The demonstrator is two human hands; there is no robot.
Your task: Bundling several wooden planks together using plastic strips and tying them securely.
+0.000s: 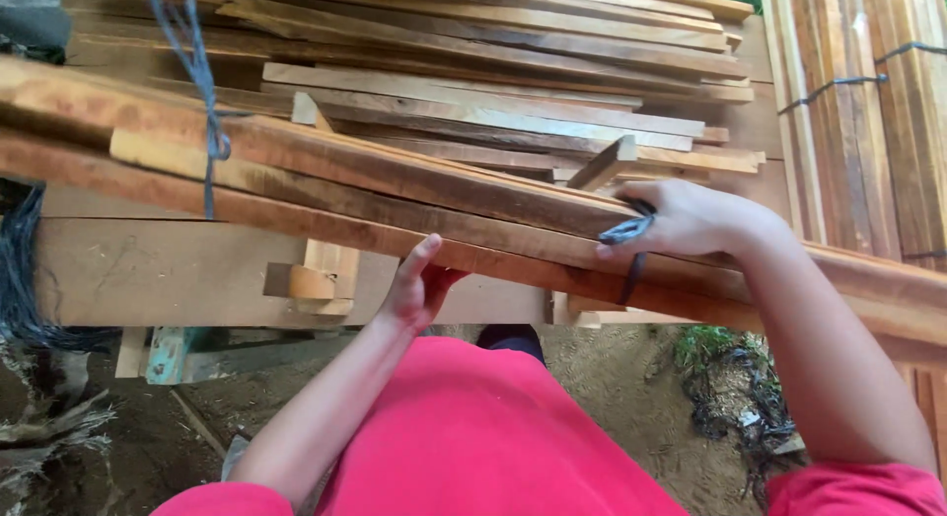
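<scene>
Nearest the camera, a red shirt (483, 427) is seen, with bare earth below it. From there both forearms reach forward to a bundle of long reddish wooden slats (375, 195), which is laid across the view just in front of the person.

The left hand (419, 284) is placed under the near edge of the bundle, palm up and fingers curled against the lowest slat; it is supporting from below rather than clenched, though the fingertips are hidden by the wood. The right hand (691, 220) is laid over the top of the bundle, closed on a dark strap (629, 250) that is wrapped around the slats there; the strap's tail is seen hanging below the fingers.

The bundle's long axis runs from upper left to lower right, so the slats pass crosswise between the two hands, the left beneath and the right above, further along toward the right end. A second tie of blue cord (202, 92) is seen around the bundle's left part, well apart from both hands.

Beyond, a wooden table (148, 269) carries a loose heap of paler slats (513, 72). At far right, more strapped slat bundles (868, 111) are stacked.
</scene>
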